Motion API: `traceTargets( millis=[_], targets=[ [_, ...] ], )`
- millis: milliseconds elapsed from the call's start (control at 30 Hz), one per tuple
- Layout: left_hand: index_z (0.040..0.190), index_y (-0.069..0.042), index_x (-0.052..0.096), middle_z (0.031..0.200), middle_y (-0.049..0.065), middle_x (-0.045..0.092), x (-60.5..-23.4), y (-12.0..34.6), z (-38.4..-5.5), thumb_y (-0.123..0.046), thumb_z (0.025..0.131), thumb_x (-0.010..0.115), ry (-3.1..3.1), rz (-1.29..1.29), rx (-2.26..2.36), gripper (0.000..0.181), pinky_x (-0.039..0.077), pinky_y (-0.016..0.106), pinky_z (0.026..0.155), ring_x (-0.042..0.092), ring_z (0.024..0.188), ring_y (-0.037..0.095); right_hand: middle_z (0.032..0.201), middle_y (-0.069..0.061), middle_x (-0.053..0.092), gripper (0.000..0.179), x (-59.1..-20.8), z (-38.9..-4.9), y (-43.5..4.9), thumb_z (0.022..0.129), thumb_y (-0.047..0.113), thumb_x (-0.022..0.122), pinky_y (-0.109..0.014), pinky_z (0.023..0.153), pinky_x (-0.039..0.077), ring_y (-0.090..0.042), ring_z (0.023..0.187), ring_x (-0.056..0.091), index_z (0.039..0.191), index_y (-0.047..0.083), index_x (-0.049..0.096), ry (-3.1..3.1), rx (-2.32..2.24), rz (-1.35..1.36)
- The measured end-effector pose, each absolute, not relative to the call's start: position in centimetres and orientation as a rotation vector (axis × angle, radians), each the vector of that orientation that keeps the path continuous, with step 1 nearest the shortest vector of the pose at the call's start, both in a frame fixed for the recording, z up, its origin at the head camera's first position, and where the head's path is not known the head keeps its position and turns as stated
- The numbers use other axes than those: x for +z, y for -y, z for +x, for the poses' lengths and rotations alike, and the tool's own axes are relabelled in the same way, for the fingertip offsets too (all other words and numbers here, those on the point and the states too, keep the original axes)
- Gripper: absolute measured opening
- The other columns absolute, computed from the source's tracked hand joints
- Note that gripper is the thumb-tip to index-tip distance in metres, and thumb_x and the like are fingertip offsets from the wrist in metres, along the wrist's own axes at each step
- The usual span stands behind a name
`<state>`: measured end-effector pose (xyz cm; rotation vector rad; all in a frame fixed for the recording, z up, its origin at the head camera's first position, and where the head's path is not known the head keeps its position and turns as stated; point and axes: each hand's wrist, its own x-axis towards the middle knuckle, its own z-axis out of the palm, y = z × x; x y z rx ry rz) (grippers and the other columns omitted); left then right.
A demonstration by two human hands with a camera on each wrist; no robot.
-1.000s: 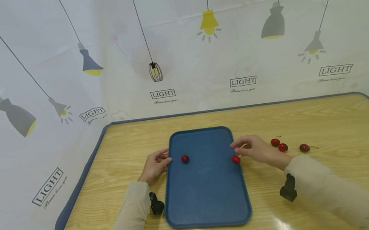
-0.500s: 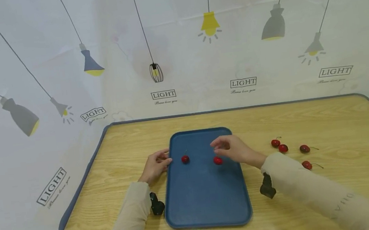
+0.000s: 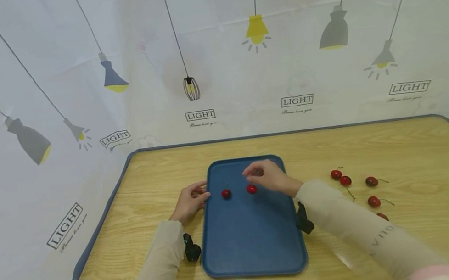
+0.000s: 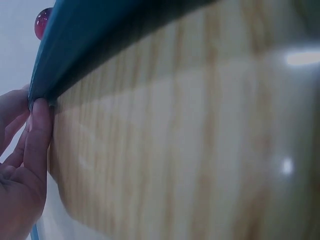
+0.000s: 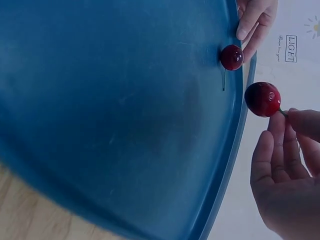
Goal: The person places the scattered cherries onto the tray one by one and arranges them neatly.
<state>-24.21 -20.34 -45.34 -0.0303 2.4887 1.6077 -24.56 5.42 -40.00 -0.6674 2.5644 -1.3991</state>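
Note:
My right hand (image 3: pixel 272 178) is over the upper part of the blue tray (image 3: pixel 253 243), pinching a red cherry (image 5: pixel 263 99) by its stem. In the right wrist view that cherry hangs from thumb and fingertips, above the tray surface. Another dark red cherry (image 3: pixel 226 194), stem pointing up the tray, lies near the tray's left rim. At that rim my left hand (image 3: pixel 190 202) holds the tray's edge. The left wrist view shows the left thumb and fingers (image 4: pixel 37 135) closed on the edge, with part of the cherry on the tray (image 4: pixel 42 23) showing beyond it.
Several more cherries (image 3: pixel 372 181) with stems lie on the wooden table (image 3: pixel 416 146) right of the tray; one is partly hidden by the right sleeve (image 3: pixel 350 218). A white sheet printed with lamps (image 3: pixel 236 64) hangs behind the table and along its left side.
My right hand has carried the cherry leftward from the tray's right rim to over its upper middle. More cherries on the right have come out from behind the sleeve. The left hand has stayed put.

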Motion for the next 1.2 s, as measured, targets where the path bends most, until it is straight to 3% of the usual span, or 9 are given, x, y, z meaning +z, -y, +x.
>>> traceTargets(
  millis=[900,1200],
  targets=[
    [0.127,-0.005,0.049,0.102,0.015,0.053,-45.2,20.3,-24.2,-0.005,0.085,0.059,-2.492,0.003,1.61,0.043,0.051,0.029,0.062,0.055,0.078,0.016,0.092,-0.01,0.064,0.021,-41.8,-26.7,-2.3,0.085,0.001,0.057,-0.029,0.069,0.049,-0.018,0.082,0.06,0.105,-0.002,0.061,-2.344,-1.434,-0.289],
    [0.127,-0.005,0.048,0.102,0.015,0.053,-45.2,20.4,-24.1,-0.006,0.085,0.059,-2.494,0.015,1.606,0.043,0.051,0.029,0.063,0.055,0.079,0.017,0.089,-0.009,0.063,0.018,-42.7,-27.4,-2.0,0.082,0.001,0.061,-0.029,0.067,0.05,-0.017,0.078,0.06,0.1,-0.001,0.063,-2.362,-1.429,-0.187]
  ],
)
